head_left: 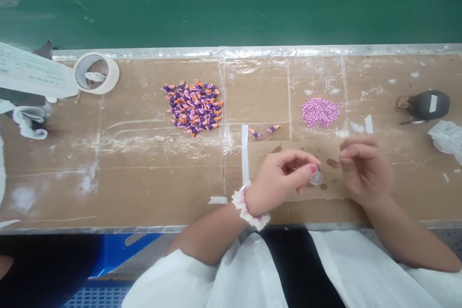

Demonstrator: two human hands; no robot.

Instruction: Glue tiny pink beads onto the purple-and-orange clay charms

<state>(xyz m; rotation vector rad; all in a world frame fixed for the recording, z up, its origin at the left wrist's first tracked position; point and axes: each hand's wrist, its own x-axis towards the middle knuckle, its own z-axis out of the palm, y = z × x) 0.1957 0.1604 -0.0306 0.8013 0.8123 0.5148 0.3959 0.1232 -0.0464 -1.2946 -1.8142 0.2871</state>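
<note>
My left hand rests on the cardboard-covered bench, fingers curled, thumb and forefinger pinching a small clear round container. My right hand hovers just right of it, fingers bunched in a pinch; what they hold is too small to make out. A heap of small purple and orange pieces lies left of centre on the far side. Two loose pieces lie just beyond my left hand. A pile of tiny pink beads sits beyond my right hand.
A masking tape roll and a paper sheet lie at the far left. A dark round object and a crumpled white bag sit at the right. Strips of white tape stick to the bench. A green surface lies beyond.
</note>
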